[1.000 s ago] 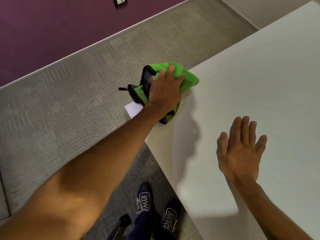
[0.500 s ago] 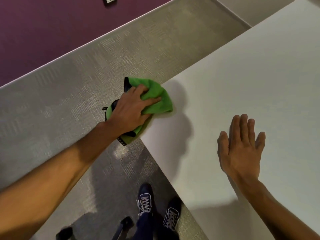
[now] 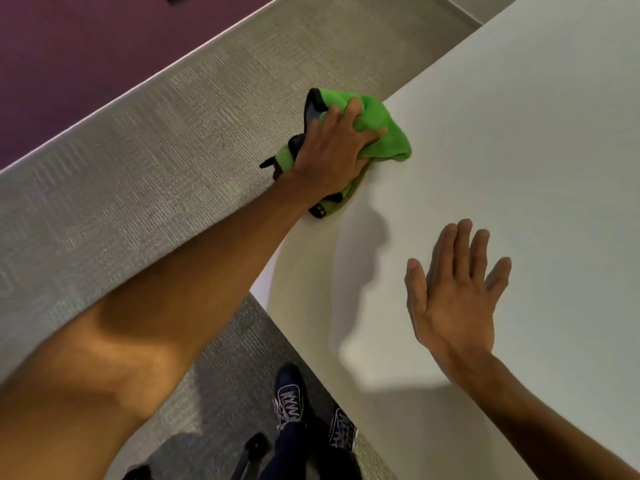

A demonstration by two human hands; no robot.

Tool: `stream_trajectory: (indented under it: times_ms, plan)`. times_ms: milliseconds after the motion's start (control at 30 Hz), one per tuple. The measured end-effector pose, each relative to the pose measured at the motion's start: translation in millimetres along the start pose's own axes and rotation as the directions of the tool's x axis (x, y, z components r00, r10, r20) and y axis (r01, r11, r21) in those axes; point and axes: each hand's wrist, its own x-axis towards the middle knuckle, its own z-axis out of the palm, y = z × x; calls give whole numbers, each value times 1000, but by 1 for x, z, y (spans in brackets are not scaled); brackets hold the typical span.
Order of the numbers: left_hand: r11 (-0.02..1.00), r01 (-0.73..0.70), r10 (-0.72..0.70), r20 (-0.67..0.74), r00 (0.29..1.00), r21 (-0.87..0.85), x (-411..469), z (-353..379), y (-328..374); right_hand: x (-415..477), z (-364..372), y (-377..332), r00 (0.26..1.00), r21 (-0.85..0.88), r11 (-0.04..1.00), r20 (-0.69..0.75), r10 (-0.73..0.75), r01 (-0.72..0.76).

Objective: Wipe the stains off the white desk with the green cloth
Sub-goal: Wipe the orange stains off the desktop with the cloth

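Note:
The green cloth (image 3: 384, 133), bunched and with black trim, lies on the left edge of the white desk (image 3: 519, 168). My left hand (image 3: 332, 150) presses down on it, fingers curled over the fabric. Part of the cloth hangs past the desk edge. My right hand (image 3: 453, 292) rests flat on the desk nearer to me, fingers spread, holding nothing. No stain stands out on the desk surface from here.
Grey carpet (image 3: 156, 168) runs along the desk's left side, bordered by a purple wall (image 3: 86, 46). My dark sneakers (image 3: 291, 400) stand on the floor just below the desk's near corner. A black object (image 3: 252, 448) sits by my feet.
My left hand slid the cloth back off the desk corner, then pushed it forward and right onto the desk edge again. My right hand stayed flat in place.

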Motion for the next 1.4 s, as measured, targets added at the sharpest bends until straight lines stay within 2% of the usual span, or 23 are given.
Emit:
stream_trajectory:
  times_ms: [133, 200, 367, 467, 600, 800, 900, 1000, 1100, 1233, 1400]
  plan:
    - [1000, -24, 24, 0, 1000, 8, -16, -3, -7, -1, -2, 2, 1000, -6, 1000, -7, -5, 5]
    - [1000, 8, -8, 8, 1000, -21, -45, -8, -20, -2, -3, 1, 1000, -28, 1000, -7, -4, 4]
    - [997, -52, 52, 2, 999, -60, -141, -17, -58, -2, -1, 1, 1000, -13, 1000, -12, -6, 6]
    - [998, -19, 18, -23, 1000, -53, -160, -15, -62, -1, 1, 3, 1000, -10, 1000, -5, -8, 8]
    - [998, -15, 11, -77, 997, -54, -146, -11, -56, 0, 1, 0, 1000, -20, 1000, 13, 0, 1]
    - [991, -112, 110, -28, 994, -69, -55, -5, -29, 2, -3, -1, 999, -48, 999, 46, 4, -2]
    - [994, -107, 108, 2, 994, -15, 0, 1, -2, 2, -5, -1, 998, -37, 999, 57, 5, -3]
    - [992, -126, 125, 26, 992, 2, 15, 1, 4, 1, -7, -2, 999, -20, 1000, 51, 5, -4]
    - [986, -164, 165, 18, 986, -40, -12, -5, -12, 0, -8, -2, 999, -18, 1000, 39, 11, -11]
    - [983, -121, 119, -22, 993, -136, -100, -7, -51, 0, -9, -3, 998, -22, 1000, 54, 12, -11]
    - [988, -78, 76, -21, 997, -137, -171, -8, -78, -1, -8, -4, 998, -23, 1000, 65, 7, -6]
